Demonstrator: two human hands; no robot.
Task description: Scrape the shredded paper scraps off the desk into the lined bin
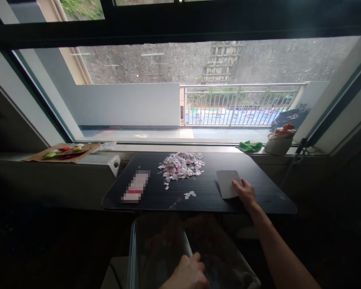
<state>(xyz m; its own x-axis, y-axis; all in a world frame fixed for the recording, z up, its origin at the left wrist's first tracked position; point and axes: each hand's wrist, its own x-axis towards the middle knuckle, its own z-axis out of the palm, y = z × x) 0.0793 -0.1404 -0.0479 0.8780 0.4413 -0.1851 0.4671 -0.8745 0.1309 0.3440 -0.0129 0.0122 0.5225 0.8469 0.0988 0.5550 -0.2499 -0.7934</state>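
Note:
My right hand (pixel 245 192) holds a flat grey card (pixel 228 184) by its right edge, thumb on top, over the right part of a dark table (pixel 210 204). My left hand (pixel 188 273) is closed around the edge of a clear plastic bin (pixel 132 249) below the table's front edge. What lies in the bin is too dark to make out. A heap of small white and pinkish paper scraps (pixel 182 165) sits at the table's back middle. A few loose scraps (pixel 189 195) lie nearer the front.
A blurred-out pale strip with a red band (pixel 136 188) lies on the table's left. On the sill behind are a green cloth (pixel 249 147), a white container (pixel 278 144), and a brown board with colourful items (pixel 39 155). A white heater (pixel 104 162) stands left of the table.

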